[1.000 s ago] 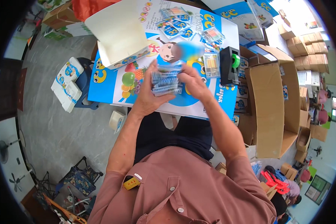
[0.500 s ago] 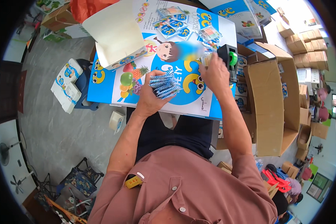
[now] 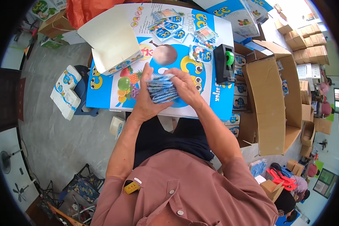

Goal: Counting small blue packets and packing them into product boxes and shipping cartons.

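Observation:
My left hand (image 3: 141, 101) is wrapped round a stack of small blue-and-white sachets (image 3: 162, 92), held on edge above the near side of the printed table-top board (image 3: 118, 100). My right hand (image 3: 186, 87) is closed at the right side of that stack, its fingertips pinching the top sachet. Beyond the hands lie several loose sachets (image 3: 169, 29) at the far middle. One more sachet (image 3: 200, 54) rests closer, beside the black tape dispenser (image 3: 225, 64) with its green roll. An open white carton (image 3: 113, 45) stands at the back left of the board.
A large open cardboard box (image 3: 267, 109) stands against the right side, with small printed boxes (image 3: 240, 88) beside it. Flattened white cartons (image 3: 66, 90) lie on a dark blue stool at the left. Red plastic (image 3: 88, 11) hangs at the far left.
My right hand has come left and nearer, from the loose sachets by the tape dispenser to the stack. The sachet it covered now shows fully. My left hand keeps hold of the stack.

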Tool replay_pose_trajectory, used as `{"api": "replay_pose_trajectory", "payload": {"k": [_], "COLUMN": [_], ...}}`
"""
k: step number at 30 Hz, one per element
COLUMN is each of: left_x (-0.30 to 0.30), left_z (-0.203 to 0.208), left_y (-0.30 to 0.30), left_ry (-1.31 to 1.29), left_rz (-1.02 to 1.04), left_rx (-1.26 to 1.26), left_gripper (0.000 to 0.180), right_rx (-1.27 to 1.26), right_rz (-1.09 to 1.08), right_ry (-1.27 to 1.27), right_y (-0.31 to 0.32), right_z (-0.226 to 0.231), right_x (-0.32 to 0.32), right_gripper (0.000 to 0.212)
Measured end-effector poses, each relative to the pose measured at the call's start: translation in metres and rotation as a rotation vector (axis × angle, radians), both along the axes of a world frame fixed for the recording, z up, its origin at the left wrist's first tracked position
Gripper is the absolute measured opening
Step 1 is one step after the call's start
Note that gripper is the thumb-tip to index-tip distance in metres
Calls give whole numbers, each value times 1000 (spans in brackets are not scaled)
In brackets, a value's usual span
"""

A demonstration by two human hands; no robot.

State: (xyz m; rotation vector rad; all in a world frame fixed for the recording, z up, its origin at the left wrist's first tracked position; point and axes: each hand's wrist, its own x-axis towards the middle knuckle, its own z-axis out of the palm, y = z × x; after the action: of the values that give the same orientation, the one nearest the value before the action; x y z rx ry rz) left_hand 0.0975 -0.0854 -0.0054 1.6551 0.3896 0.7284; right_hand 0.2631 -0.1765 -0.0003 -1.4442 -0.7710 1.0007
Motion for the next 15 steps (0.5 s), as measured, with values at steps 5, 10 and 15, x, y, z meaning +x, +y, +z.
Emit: {"api": "replay_pose_trajectory", "payload": {"k": [5,10,15], "left_x": [-3,-9,-3], "left_z": [-1,-6,1], "left_y": [-2,-7,-5], "left_ry": [58,86,76], "left_rz": [-43,-86,-121], "left_rx": [41,-268,-258], "left_gripper": [105,86,80], "right_rx": [67,-297,-384], "right_rz": [299,182,288], "right_ry": [-832,-1298,-1433], "right_y": [-1,15,46], "right_z": [18,71,44], "right_x": [20,121,236], "right_gripper": [26,46,52]}}
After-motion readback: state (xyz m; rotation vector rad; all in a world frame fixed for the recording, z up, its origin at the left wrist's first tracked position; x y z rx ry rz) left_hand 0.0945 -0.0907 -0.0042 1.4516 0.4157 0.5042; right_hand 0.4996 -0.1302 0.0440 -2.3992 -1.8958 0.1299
